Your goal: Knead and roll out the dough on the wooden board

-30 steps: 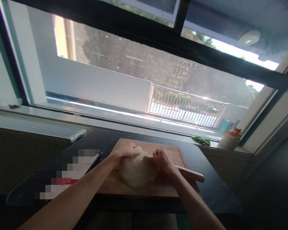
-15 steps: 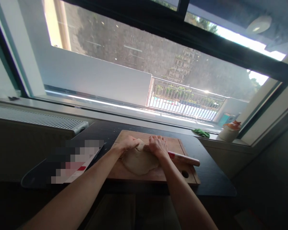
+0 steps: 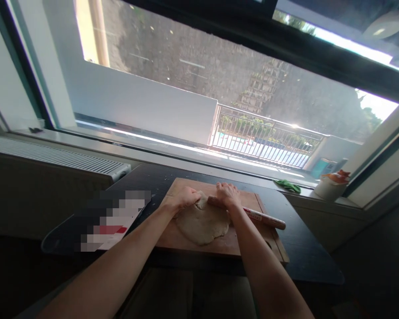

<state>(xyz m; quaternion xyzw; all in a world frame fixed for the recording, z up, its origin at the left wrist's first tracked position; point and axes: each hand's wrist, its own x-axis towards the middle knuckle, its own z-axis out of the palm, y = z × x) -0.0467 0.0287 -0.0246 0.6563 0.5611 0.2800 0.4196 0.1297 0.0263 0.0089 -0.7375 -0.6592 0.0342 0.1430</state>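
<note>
A flat, roughly round sheet of pale dough (image 3: 202,225) lies on a wooden cutting board (image 3: 249,200). My left hand (image 3: 185,197) is closed at the dough's far left edge, with thumb and fingers pinching it. The wooden rolling pin (image 3: 266,219) slants across the right part of the board, its left end at the far edge of the dough. Over that left part, my right hand (image 3: 228,194) is wrapped, and the wrist and forearm hide some of the pin and the dough's right side.
The board rests on a dark table (image 3: 306,252) below a large window. A blurred-out pale packet-like item (image 3: 119,221) lies left of the board. On the windowsill are a green cloth (image 3: 287,185) and a whitish container (image 3: 330,186). A radiator (image 3: 66,155) stands at left.
The whole view has shifted, so everything appears further right. My right hand and the rolling pin have moved slightly away from me over the dough. My left hand keeps its place at the dough's edge.
</note>
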